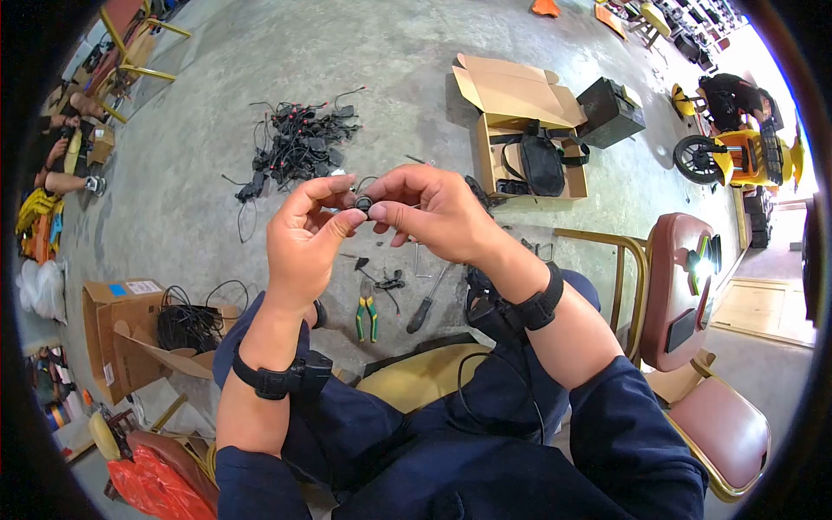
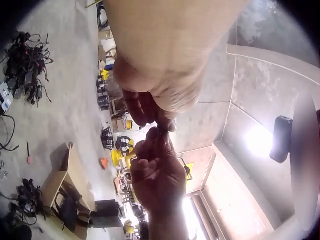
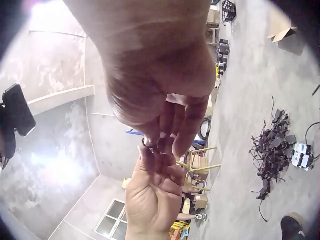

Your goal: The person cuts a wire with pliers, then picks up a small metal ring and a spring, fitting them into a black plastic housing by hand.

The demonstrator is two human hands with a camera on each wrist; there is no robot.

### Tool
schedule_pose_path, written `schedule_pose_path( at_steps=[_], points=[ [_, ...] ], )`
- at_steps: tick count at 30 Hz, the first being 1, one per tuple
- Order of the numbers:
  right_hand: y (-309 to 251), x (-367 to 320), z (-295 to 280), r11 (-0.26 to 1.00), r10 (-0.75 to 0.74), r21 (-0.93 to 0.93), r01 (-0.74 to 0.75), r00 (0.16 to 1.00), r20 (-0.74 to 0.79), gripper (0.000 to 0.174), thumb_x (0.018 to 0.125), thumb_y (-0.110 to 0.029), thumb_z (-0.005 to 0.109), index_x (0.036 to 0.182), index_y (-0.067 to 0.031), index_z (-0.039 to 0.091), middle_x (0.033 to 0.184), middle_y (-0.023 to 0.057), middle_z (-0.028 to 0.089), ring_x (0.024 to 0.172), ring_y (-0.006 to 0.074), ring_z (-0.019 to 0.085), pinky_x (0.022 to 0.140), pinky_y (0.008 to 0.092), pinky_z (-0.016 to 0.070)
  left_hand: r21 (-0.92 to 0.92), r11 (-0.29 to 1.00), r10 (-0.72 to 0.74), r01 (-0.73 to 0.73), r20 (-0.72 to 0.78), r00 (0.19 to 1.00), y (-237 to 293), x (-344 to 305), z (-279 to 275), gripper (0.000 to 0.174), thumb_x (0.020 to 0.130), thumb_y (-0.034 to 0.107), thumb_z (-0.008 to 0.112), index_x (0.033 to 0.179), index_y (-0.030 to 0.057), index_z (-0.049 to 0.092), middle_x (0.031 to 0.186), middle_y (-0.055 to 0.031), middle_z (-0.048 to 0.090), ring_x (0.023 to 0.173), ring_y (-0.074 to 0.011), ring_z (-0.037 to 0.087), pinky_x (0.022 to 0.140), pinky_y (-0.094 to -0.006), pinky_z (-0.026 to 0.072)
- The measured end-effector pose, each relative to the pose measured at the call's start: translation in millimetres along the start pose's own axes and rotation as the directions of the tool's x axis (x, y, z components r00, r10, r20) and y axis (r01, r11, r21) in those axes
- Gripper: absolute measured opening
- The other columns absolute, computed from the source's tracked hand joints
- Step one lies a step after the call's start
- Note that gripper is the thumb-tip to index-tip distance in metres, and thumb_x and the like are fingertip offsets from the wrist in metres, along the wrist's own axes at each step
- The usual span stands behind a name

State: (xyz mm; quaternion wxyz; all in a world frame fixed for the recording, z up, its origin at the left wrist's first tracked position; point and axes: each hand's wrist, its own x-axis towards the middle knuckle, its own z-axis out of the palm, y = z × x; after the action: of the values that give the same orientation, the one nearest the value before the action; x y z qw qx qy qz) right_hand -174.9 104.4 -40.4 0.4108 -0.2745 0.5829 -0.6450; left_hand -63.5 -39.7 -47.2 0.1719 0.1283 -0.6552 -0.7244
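Concrete floor [image 1: 217, 173] holds pliers [image 1: 367, 316] and a far cable pile [image 1: 299, 139]. Both the left hand [image 1: 303, 238] and right hand [image 1: 433, 208] pinch a small black ring [image 1: 363, 204].

My left hand [image 1: 303, 234] and right hand [image 1: 433, 212] met over my knees, with a part [image 1: 363, 204] pinched between their fingertips. On the floor [image 1: 199, 199] below them lay pliers [image 1: 367, 316], with a screwdriver [image 1: 425, 308] just to their right. Behind the hands, to the left, sat a cable pile [image 1: 299, 143]. To the right behind stood the far box [image 1: 511, 100] with a bag [image 1: 542, 160] in it and a case [image 1: 609, 111] beside it. The near box [image 1: 108, 334] stood on my left, a chair [image 1: 685, 286] on my right.
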Motion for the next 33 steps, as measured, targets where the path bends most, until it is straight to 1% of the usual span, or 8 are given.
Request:
schedule_pose_path(
  at_steps=[6, 8, 14, 21, 23, 26, 29, 33],
  points=[
    [0, -1, 2, 0.997, -0.052, -0.053, 0.048, 0.996, -0.067, 0.018, 0.082, -0.006, 0.060, 0.099, -0.0009, 0.059, 0.084, 0.0054, 0.064, 0.072, 0.0103, 0.060, 0.056, 0.0241, 0.0505, 0.074, 0.997, 0.014, -0.015, 0.012, 1.000, 1, 0, 2, 0.031, 0.079, 0.001, 0.064, 0.109, -0.0008, 0.055, 0.095, -0.0076, 0.059, 0.077, -0.0102, 0.058, 0.067, -0.0227, 0.0494],
    [-1, -2, 3, 0.956, -0.166, -0.259, 0.134, 0.981, -0.104, 0.016, 0.080, -0.005, 0.062, 0.096, -0.0021, 0.061, 0.084, 0.0062, 0.064, 0.072, 0.0113, 0.061, 0.056, 0.0257, 0.0497, 0.014, 1.000, -0.006, 0.006, 0.004, 1.000, -1, 0, 3, 0.032, 0.079, 0.002, 0.064, 0.109, -0.0007, 0.055, 0.095, -0.0073, 0.060, 0.079, -0.0106, 0.058, 0.067, -0.0233, 0.0493],
    [9, 1, 2, 0.836, -0.381, -0.454, 0.308, 0.921, -0.076, 0.021, 0.079, -0.004, 0.063, 0.099, -0.0036, 0.060, 0.088, 0.0050, 0.064, 0.075, 0.0106, 0.060, 0.056, 0.0212, 0.0484, -0.020, 0.998, -0.057, 0.057, 0.028, 0.998, -2, 2, 3, 0.031, 0.079, 0.002, 0.065, 0.109, -0.0007, 0.055, 0.094, -0.0070, 0.060, 0.082, -0.0111, 0.057, 0.067, -0.0240, 0.0489],
    [4, -2, 6, 0.856, -0.375, -0.430, 0.288, 0.917, -0.132, 0.022, 0.078, -0.006, 0.064, 0.099, -0.0025, 0.060, 0.092, 0.0071, 0.063, 0.079, 0.0120, 0.061, 0.056, 0.0211, 0.0484, 0.022, 0.999, -0.043, 0.043, 0.000, 0.999, -1, 1, 2, 0.031, 0.078, 0.002, 0.065, 0.108, -0.0005, 0.055, 0.095, -0.0069, 0.060, 0.081, -0.0109, 0.058, 0.068, -0.0237, 0.0488],
    [3, -1, 6, 0.812, -0.445, -0.456, 0.365, 0.892, -0.078, 0.024, 0.076, -0.009, 0.067, 0.097, -0.0003, 0.059, 0.085, 0.0112, 0.063, 0.075, 0.0198, 0.064, 0.061, 0.0304, 0.0502, 0.161, 0.987, 0.007, -0.005, -0.010, 1.000, -2, 0, 1, 0.032, 0.078, 0.000, 0.064, 0.109, -0.0001, 0.055, 0.097, -0.0077, 0.061, 0.082, -0.0117, 0.059, 0.069, -0.0239, 0.0490],
    [5, 0, 6, 0.796, -0.429, -0.491, 0.354, 0.902, -0.045, 0.026, 0.076, -0.012, 0.068, 0.098, -0.0004, 0.058, 0.084, 0.0121, 0.063, 0.075, 0.0211, 0.064, 0.064, 0.0314, 0.0503, 0.270, 0.961, 0.076, -0.065, -0.028, 0.997, -3, -1, 3, 0.033, 0.077, -0.003, 0.063, 0.109, 0.0004, 0.055, 0.099, -0.0084, 0.061, 0.085, -0.0126, 0.059, 0.071, -0.0241, 0.0487],
    [1, -1, 6, 0.813, -0.378, -0.500, 0.299, 0.924, -0.061, 0.026, 0.077, -0.013, 0.068, 0.097, -0.0001, 0.058, 0.082, 0.0123, 0.064, 0.073, 0.0216, 0.064, 0.064, 0.0312, 0.0504, 0.253, 0.961, 0.123, -0.111, -0.033, 0.992, -7, -1, 5, 0.034, 0.076, -0.006, 0.062, 0.109, 0.0005, 0.056, 0.100, -0.0089, 0.061, 0.087, -0.0134, 0.059, 0.074, -0.0242, 0.0482],
    [11, 1, 6, 0.807, -0.409, -0.499, 0.317, 0.909, -0.083, 0.027, 0.079, -0.016, 0.068, 0.101, -0.0014, 0.060, 0.083, 0.0081, 0.065, 0.069, 0.0111, 0.062, 0.055, 0.0233, 0.0479, 0.286, 0.947, 0.160, -0.148, -0.021, 0.987, -5, -1, 6, 0.035, 0.076, -0.009, 0.061, 0.109, 0.0003, 0.055, 0.101, -0.0087, 0.059, 0.088, -0.0133, 0.058, 0.076, -0.0241, 0.0476]
  ],
)
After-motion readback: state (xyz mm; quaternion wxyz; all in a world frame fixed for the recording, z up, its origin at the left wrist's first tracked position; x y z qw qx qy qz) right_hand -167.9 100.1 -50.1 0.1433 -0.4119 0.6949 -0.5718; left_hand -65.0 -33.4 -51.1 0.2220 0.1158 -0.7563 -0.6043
